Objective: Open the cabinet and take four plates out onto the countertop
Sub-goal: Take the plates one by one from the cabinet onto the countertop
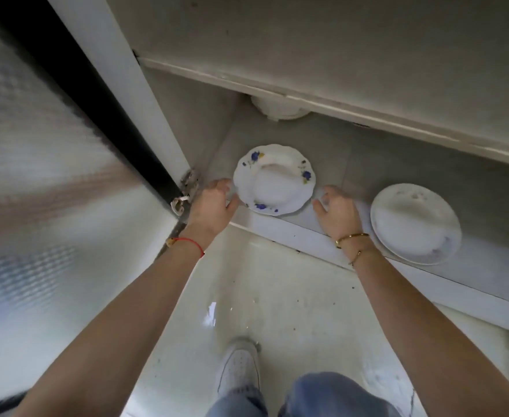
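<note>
The low cabinet stands open, its frosted door swung out to the left. On the bottom shelf sits a white plate with blue flowers. My left hand is at that plate's left rim, thumb touching the edge, fingers spread. My right hand rests on the shelf just right of the plate, fingers apart, holding nothing. A plain white plate lies further right on the same shelf, overhanging the front edge. A stack of white dishes shows at the back, half hidden under the upper shelf.
A rusty hinge sits at the door's inner corner beside my left hand. Below the shelf is glossy white floor, with my white shoe and jeans-clad knees.
</note>
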